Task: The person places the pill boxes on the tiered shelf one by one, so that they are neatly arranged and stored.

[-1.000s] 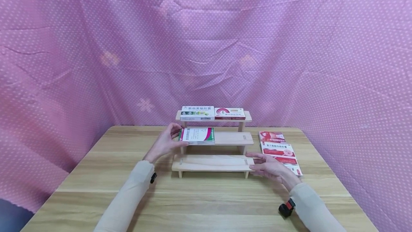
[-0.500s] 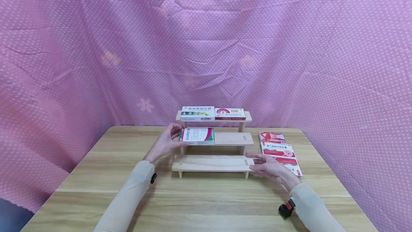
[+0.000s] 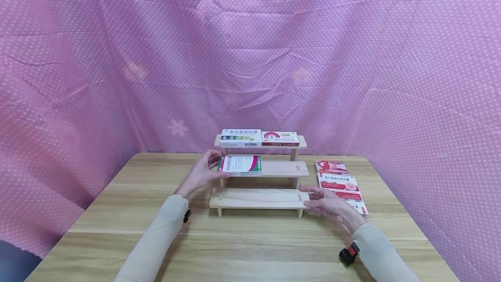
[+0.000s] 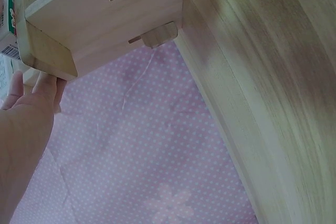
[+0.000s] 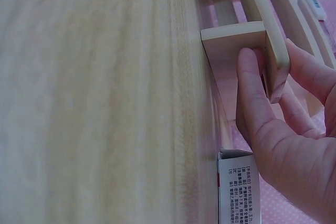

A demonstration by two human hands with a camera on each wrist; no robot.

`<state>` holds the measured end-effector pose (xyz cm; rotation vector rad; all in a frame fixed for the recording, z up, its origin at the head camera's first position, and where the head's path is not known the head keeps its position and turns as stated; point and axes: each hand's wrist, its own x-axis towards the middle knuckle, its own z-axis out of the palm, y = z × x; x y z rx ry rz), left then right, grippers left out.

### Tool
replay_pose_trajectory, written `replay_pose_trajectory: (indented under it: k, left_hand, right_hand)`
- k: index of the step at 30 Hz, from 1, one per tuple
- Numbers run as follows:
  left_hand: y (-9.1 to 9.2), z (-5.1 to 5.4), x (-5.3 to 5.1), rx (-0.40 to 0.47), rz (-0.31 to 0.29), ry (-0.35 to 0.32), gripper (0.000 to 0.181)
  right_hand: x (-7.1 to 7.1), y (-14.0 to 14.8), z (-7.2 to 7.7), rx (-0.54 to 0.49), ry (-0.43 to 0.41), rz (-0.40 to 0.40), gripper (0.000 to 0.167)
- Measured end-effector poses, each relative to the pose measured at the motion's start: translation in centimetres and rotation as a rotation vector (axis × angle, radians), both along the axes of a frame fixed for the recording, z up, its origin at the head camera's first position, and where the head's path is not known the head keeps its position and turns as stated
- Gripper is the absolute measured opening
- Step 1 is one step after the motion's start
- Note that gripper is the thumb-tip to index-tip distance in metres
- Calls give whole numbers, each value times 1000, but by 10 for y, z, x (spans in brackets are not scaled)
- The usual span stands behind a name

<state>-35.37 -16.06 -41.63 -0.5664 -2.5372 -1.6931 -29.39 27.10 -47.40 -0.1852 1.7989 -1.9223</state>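
Observation:
A three-tier wooden display rack (image 3: 258, 198) stands on the table. My left hand (image 3: 201, 171) grips the left end of its middle tier, beside a white, green and magenta medicine box (image 3: 239, 164) lying there. In the left wrist view, the fingers (image 4: 46, 83) meet the board's end; their tips are partly hidden. My right hand (image 3: 330, 203) pinches the right end of the lowest tier, and the right wrist view shows one finger (image 5: 249, 72) under the board. On the top tier lie a white-green medicine box (image 3: 240, 136) and a red-white one (image 3: 280, 137).
Right of the rack, several red-and-white medicine boxes (image 3: 338, 182) lie in a column, partly behind the right hand. The wood-grain table (image 3: 250, 243) runs up to a pink dotted cloth (image 3: 250, 55) hung behind and at the sides.

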Motion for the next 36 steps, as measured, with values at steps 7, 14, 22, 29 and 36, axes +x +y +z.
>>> replay_pose_trajectory:
  k: [7, 14, 22, 29, 36]
  left_hand:
    - [0, 0, -1, 2, 1, -13, 78]
    - [-1, 1, 0, -5, -9, 4, 87]
    - [-7, -1, 9, 28, 21, 52, 95]
    - [-19, -4, 11, 99, 125, 115, 75]
    - [-21, -3, 23, 181, 235, 32, 49]
  right_hand:
    - [0, 0, -1, -5, -14, -19, 61]
    - [1, -2, 1, -18, -13, -27, 63]
    - [3, -3, 4, 32, -10, -44, 62]
    - [5, 1, 7, 178, 123, 3, 62]
    - [7, 20, 16, 171, 163, 14, 62]
